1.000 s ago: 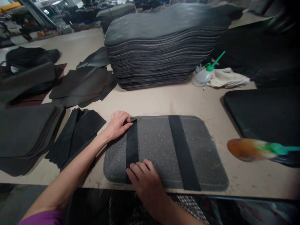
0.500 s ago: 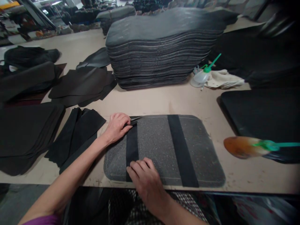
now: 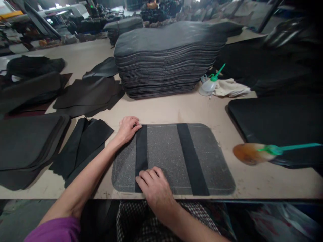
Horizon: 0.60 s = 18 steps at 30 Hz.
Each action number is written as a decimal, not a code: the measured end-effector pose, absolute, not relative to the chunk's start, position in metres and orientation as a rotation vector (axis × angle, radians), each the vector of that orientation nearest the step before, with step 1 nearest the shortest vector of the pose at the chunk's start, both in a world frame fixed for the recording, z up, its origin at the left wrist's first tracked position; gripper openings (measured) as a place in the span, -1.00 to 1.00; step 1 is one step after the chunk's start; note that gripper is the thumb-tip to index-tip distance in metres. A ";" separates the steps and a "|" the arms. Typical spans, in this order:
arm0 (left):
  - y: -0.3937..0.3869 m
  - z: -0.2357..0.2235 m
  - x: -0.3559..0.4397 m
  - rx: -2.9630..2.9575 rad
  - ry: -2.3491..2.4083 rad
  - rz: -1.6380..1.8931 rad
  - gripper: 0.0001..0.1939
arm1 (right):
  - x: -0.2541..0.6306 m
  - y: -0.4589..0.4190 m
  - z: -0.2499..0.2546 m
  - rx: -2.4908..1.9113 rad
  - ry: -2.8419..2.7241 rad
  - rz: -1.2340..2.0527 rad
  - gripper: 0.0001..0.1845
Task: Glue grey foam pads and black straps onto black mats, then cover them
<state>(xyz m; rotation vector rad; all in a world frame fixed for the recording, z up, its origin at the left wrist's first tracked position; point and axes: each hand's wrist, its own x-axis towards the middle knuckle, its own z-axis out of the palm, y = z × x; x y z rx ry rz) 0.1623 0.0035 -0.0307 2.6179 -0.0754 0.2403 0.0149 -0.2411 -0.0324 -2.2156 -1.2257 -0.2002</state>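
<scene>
A dark grey speckled panel (image 3: 164,151) with rounded corners lies flat at the table's front edge. Two black strips cross it, a left strip (image 3: 141,148) and a slanted right strip (image 3: 193,158). At the far end of the left strip is my left hand (image 3: 129,128), its fingers curled and its thumb on the strip's end at the panel's edge. My right hand (image 3: 156,188) rests on the near part of that same strip, fingers bent and fingertips pressing down, with its thumb hidden. The strip lies flat between the two hands.
A tall stack of dark sheets (image 3: 169,64) stands behind the panel. Black strip pieces (image 3: 85,144) and flat dark panels (image 3: 30,144) lie leftward. On the right are an amber bottle (image 3: 252,153) with a green nozzle, a whitish bottle (image 3: 209,87), a cloth (image 3: 232,88) and a black panel pile (image 3: 277,117).
The left strip's far end, raised beside my left hand before, now lies flat at the panel's edge. A thin dark sliver by those fingers no longer shows. My right hand stays on the strip.
</scene>
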 end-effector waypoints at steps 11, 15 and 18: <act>-0.004 -0.039 0.157 2.703 0.016 0.334 -0.88 | 0.014 -0.243 -0.034 -2.264 -1.256 -0.130 -0.86; -0.012 -0.039 0.152 2.765 0.029 0.483 -0.79 | 0.014 -0.245 -0.032 -2.297 -1.287 -0.122 -0.86; -0.018 -0.034 0.149 2.898 -0.141 0.448 -0.82 | 0.013 -0.246 -0.028 -2.334 -1.316 -0.089 -0.84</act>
